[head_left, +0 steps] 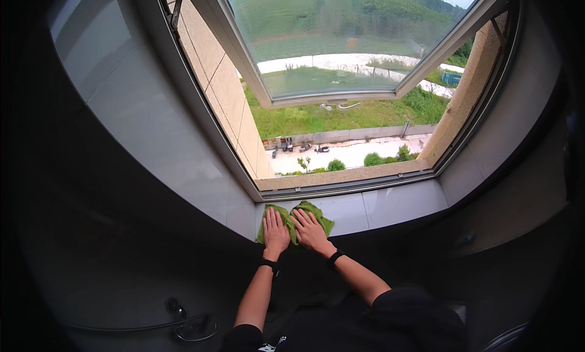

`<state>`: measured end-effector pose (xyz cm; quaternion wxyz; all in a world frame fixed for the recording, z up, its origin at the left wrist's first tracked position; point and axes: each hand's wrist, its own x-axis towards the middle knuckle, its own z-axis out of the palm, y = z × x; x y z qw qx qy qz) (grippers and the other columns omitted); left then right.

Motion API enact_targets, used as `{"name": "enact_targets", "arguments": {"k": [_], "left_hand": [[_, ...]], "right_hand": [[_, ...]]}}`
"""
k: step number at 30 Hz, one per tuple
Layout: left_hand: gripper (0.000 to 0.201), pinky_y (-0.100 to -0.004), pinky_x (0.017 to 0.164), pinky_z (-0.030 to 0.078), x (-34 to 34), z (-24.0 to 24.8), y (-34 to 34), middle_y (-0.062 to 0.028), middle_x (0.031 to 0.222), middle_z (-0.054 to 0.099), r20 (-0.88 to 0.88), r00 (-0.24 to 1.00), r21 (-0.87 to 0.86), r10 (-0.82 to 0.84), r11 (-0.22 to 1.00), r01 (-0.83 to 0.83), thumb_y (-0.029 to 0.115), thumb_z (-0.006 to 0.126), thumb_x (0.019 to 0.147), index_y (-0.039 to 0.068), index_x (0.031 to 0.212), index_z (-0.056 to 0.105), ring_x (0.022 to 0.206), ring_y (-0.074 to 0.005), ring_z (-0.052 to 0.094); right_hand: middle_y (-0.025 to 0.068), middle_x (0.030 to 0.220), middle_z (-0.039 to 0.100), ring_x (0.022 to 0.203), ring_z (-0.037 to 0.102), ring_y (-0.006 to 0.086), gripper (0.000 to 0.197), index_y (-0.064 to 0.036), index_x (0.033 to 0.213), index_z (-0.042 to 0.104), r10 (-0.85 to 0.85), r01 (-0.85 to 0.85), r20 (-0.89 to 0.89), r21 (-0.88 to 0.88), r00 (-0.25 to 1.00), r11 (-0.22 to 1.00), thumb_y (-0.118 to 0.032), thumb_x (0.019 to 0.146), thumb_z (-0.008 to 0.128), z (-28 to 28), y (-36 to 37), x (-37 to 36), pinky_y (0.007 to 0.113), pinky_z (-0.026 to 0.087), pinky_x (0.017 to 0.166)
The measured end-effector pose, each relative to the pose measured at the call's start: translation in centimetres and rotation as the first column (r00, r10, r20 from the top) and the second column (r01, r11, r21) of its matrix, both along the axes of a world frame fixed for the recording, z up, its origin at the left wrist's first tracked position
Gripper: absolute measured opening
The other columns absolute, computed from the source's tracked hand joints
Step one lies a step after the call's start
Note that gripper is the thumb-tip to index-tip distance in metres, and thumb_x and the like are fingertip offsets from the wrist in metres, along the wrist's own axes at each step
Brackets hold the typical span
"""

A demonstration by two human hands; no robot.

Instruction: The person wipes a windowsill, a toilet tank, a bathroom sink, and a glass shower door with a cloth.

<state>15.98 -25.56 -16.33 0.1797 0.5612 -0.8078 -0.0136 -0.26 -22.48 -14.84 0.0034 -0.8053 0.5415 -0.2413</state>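
Black sleeves (390, 297): bottom of the frame, ending above bare forearms.
Black wristbands (268, 265): one on each wrist.
Left hand (277, 229): lower centre, laid flat on the cloth, fingers extended toward the window.
Right hand (309, 230): just beside it, also flat, fingers angled to the upper left; neither one clasps anything.
Green cloth (327, 224): crumpled beneath both palms at the sill's left end; whether one piece or two, I cannot tell.
Tiled windowsill (402, 204): pale grey, running right from the cloth.
Window sash (335, 99): upper centre, tilted outward.
Motor scooters (322, 149): centre, on the pale pavement (353, 157) below.
Boundary wall (359, 133): behind them, before grass.
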Motion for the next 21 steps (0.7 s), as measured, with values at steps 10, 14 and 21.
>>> {"name": "enact_targets", "arguments": {"k": [10,14,21], "left_hand": [[0.069,-0.0517,0.117,0.017,-7.6,0.6,2.2,-0.0263,0.153,0.023,0.004,0.985,-0.001,-0.171,0.985,0.171,0.026,0.055,0.086,-0.008,0.142,0.033,0.145,-0.038,0.019],[0.067,-0.051,0.117,0.018,-12.4,1.0,2.5,-0.025,0.154,0.024,-0.016,0.969,0.033,-0.245,0.969,0.246,0.029,0.055,0.088,-0.008,0.141,0.036,0.145,-0.0373,0.019],[0.066,-0.0508,0.116,0.019,-21.8,0.8,3.1,-0.0239,0.154,0.024,-0.034,0.937,0.014,-0.347,0.938,0.347,0.031,0.055,0.089,-0.007,0.14,0.038,0.145,-0.0367,0.02]], "right_hand": [[0.0074,0.144,0.047,0.134,0.042,0.0252,0.046,-0.0159,0.135,0.054,-0.202,0.202,-0.015,-0.041,0.979,0.979,-0.024,0.09,0.055,0.5,1.7,-9.0,0.043,0.031,0.112],[0.0085,0.144,0.046,0.134,0.042,0.0267,0.043,-0.0145,0.134,0.054,-0.287,0.288,0.033,-0.011,0.957,0.958,-0.023,0.091,0.055,1.0,2.2,-14.5,0.044,0.031,0.112],[0.0094,0.145,0.045,0.136,0.039,0.0279,0.044,-0.0128,0.134,0.054,-0.457,0.455,0.042,0.06,0.888,0.889,-0.025,0.092,0.055,0.9,3.8,-24.3,0.044,0.028,0.113]]}}
